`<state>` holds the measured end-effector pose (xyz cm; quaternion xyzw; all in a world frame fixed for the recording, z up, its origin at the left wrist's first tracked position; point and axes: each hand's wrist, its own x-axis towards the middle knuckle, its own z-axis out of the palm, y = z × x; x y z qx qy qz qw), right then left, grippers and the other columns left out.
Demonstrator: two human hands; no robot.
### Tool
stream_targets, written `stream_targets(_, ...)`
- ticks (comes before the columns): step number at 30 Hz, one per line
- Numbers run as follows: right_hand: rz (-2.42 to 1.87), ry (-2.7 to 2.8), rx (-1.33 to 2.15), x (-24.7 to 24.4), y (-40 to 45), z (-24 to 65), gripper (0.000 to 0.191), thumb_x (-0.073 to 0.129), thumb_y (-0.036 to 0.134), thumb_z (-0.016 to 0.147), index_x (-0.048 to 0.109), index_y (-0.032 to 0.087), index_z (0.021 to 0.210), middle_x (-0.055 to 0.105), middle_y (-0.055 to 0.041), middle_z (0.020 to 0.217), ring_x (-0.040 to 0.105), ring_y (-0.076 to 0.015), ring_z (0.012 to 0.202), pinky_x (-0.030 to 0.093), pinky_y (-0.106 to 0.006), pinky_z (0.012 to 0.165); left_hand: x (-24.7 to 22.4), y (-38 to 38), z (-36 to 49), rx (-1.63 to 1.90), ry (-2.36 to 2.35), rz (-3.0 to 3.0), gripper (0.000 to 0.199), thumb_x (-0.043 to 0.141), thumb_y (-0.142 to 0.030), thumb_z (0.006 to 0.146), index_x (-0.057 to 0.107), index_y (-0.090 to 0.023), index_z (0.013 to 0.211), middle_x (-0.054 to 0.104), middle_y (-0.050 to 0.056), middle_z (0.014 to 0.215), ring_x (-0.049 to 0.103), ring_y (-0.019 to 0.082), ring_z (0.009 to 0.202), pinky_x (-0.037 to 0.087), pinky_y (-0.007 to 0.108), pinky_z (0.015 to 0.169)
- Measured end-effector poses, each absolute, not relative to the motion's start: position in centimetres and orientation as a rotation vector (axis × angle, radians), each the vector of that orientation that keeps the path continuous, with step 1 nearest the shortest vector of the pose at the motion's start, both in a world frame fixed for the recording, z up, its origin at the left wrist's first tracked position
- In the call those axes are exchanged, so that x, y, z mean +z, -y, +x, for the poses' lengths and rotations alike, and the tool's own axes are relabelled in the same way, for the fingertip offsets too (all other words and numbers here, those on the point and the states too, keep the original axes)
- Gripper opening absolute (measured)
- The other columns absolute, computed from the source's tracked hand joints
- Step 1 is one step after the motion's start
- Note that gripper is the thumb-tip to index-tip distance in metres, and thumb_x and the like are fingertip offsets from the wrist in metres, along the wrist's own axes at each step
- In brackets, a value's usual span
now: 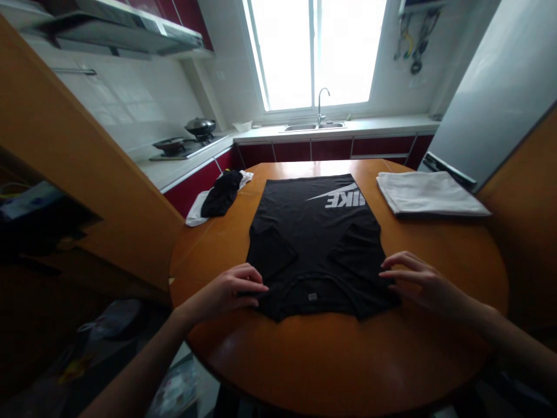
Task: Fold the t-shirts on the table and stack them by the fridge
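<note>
A black T-shirt (pixel 313 238) lies flat on the round wooden table (pixel 331 366), its collar towards me and its hem towards the window. Both sleeves are folded inward over the body, and white lettering with a swoosh shows near the far right corner. My left hand (pixel 241 287) pinches the shirt's left edge near the shoulder, thumb below the fingers. At the opposite edge, my right hand (pixel 413 278) has its bent fingers and thumb closed on the fabric.
A folded white cloth (pixel 430 194) lies at the table's right. Crumpled black and white clothing (pixel 220 194) sits at the far left edge. Beyond are a sink (pixel 300 127), a stove (pixel 187 148) with pans, and a fridge (pixel 487 93). A wooden panel (pixel 87 145) stands at left.
</note>
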<state>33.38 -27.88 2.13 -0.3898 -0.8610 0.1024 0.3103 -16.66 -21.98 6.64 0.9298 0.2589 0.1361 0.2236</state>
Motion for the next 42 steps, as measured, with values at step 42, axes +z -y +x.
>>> stream_targets(42,-0.898,2.501,0.470,5.9,32.9,31.6,0.014,0.053,0.013,0.095,0.063,0.023,0.095,0.070,-0.0055,0.087,0.065,-0.0177,0.080,0.051,-0.032,0.075,6.5,28.2,-18.0,0.458,-0.798,2.560,0.017,0.047,-0.009,0.095,0.060,-0.019,0.098,0.065,0.006,0.092,0.062,0.014,0.082,0.051,0.023,0.073)
